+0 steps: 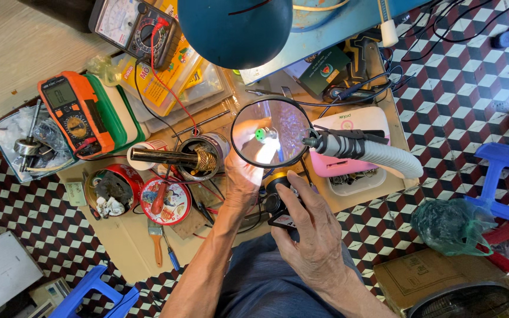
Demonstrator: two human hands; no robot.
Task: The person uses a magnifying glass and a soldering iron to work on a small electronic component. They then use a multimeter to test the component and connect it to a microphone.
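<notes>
Hands meet over a crowded repair desk (119, 235), seen from above, under a round magnifying glass (270, 133) on a flexible grey arm (372, 152). The left hand (244, 176) reaches up beneath the lens, its fingers closed around a small part with a green round tip (260, 135) that shows enlarged and brightly lit through the glass. The right hand (313, 235) sits nearer the body, at the desk's near edge, fingers curled over a small black cylindrical object (276, 200) with a yellow band; how firmly it grips cannot be told. The two hands lie close together, the left farther out and the right just behind it, the black object between them.

The green-tipped part lies straight ahead of both hands, toward the middle of the desk, and the left hand is the nearer one (it already holds the part). Its long axis cannot be read through the lens.

Toward the desk's left side stand a tin can (204, 156) with a dark-handled gold microphone (172, 158) laid across its top, a red tin (113, 189) of odd parts, and a round lid (165, 201) holding a red-handled tool. An orange digital multimeter (75, 112) rests at the far left corner, an analogue meter (134, 26) beyond it. A pink-and-white box (354, 165) sits at the right edge, and a teal lamp shade (235, 29) hangs over the far side.
</notes>
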